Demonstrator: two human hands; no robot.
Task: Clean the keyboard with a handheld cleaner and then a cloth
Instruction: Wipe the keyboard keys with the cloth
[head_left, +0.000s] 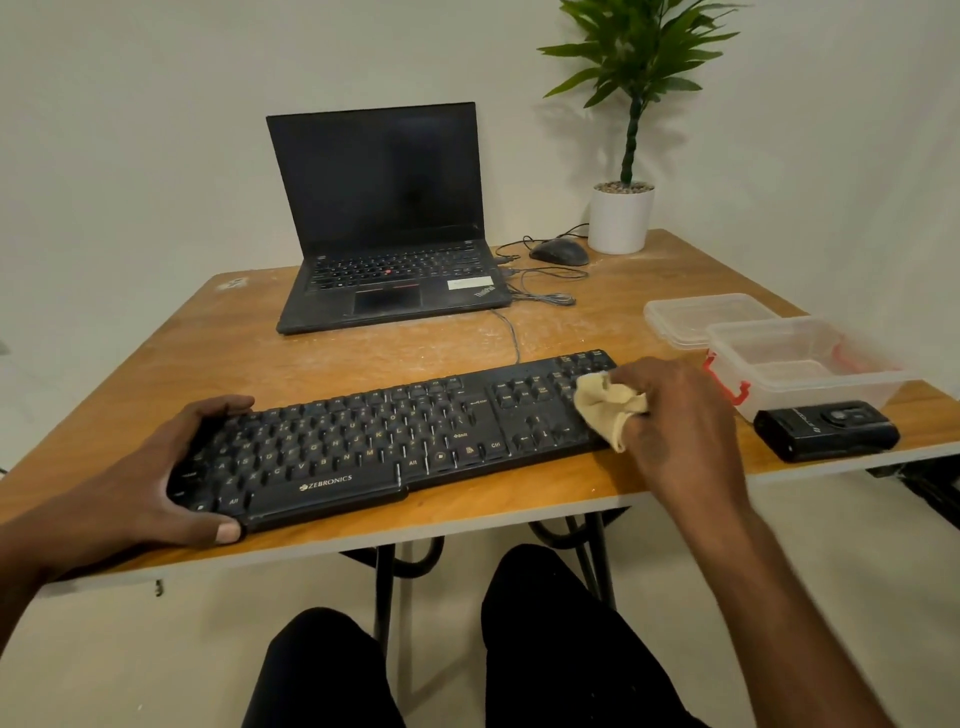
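The keyboard lies along the table's near edge, with bare wood behind it up to the laptop. The handheld cleaner sits at the right edge beside a clear container. The right hand hides the number pad, fingers bunched around the cloth. The left hand clasps the keyboard's left end.

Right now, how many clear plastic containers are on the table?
2. Both sit at the table's right side: a shallow lid-like container farther back, and a deeper container with red latches in front of it, just behind the black handheld cleaner. None seems hidden.
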